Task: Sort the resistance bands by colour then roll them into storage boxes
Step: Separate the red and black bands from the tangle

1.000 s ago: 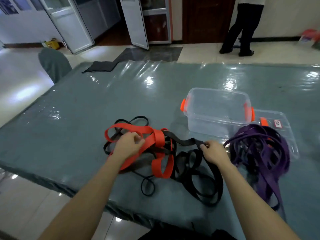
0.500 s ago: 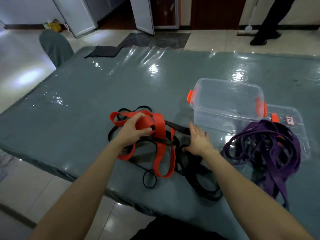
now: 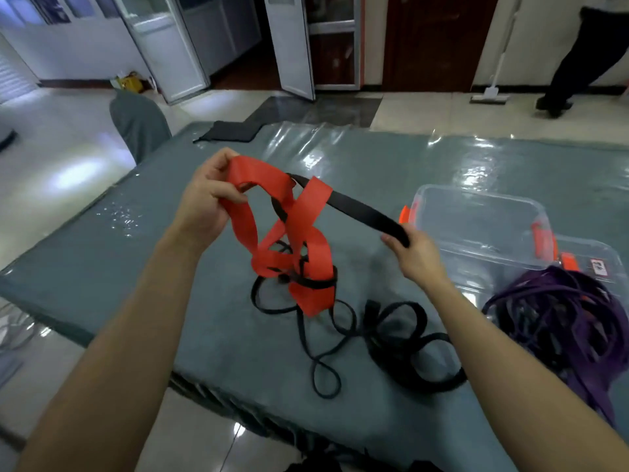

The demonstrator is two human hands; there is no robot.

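Head view gives us two hands, both held up over the tabletop [image 3: 102, 267] and both grasping. Our left hand [image 3: 207, 199] has fingers and thumb clamped round the top fold of the red band [image 3: 306, 233], which hangs twisted in several loops, its lowest end close to the tabletop; we cannot tell whether the red is one band or more. Our right hand [image 3: 415, 257] is curled round one wide black band [image 3: 357, 207], which runs from that hand up and to the left, passing through the red loops. Beneath, the other black bands [image 3: 401, 335] lie in one loose tangle on the tabletop, wide and thin straps mixed, with one thin loop reaching toward the near edge and one strap wrapped round the lower part of the red; we cannot count them. To the right sits one heap of purple bands [image 3: 561, 318], too knotted to count, lying partly on one clear lid [image 3: 612, 257]. One clear storage box [image 3: 483, 226] stands open just behind our right hand, with two orange latches [image 3: 544, 240], one at each end; a third orange clip shows on the lid. Farther off we see one dark cloth [image 3: 231, 132] at the far edge, one covered chair [image 3: 139, 124] by the far left corner, and one person [image 3: 585, 56] standing at the back beside one mop [image 3: 488, 97].
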